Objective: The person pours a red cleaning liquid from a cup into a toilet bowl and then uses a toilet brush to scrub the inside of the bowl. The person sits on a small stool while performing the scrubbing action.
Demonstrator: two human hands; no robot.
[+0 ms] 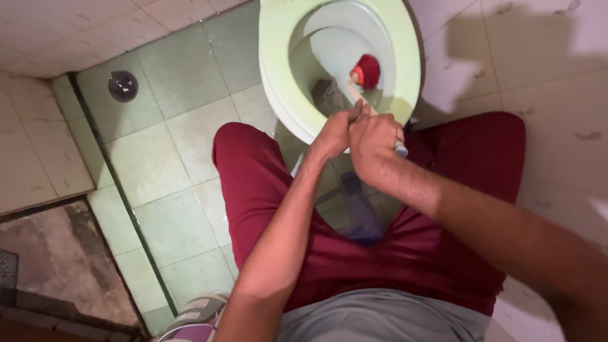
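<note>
Here your left hand [334,134] and right hand [375,144] clenched the pale-handled, red-headed toilet brush [366,71], its head inside the pale green ceramic toilet bowl [275,38]; vigorous strokes risked splashing your maroon trousers [253,183].

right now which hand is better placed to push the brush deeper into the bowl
Probably the right hand: it wraps the brush handle in a full grip, in line with the red brush head. The left hand only steadies the handle beside it.

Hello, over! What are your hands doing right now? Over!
Left hand and right hand both gripping the brush handle. Red brush head down inside the green toilet bowl. Nothing blocking.
</note>
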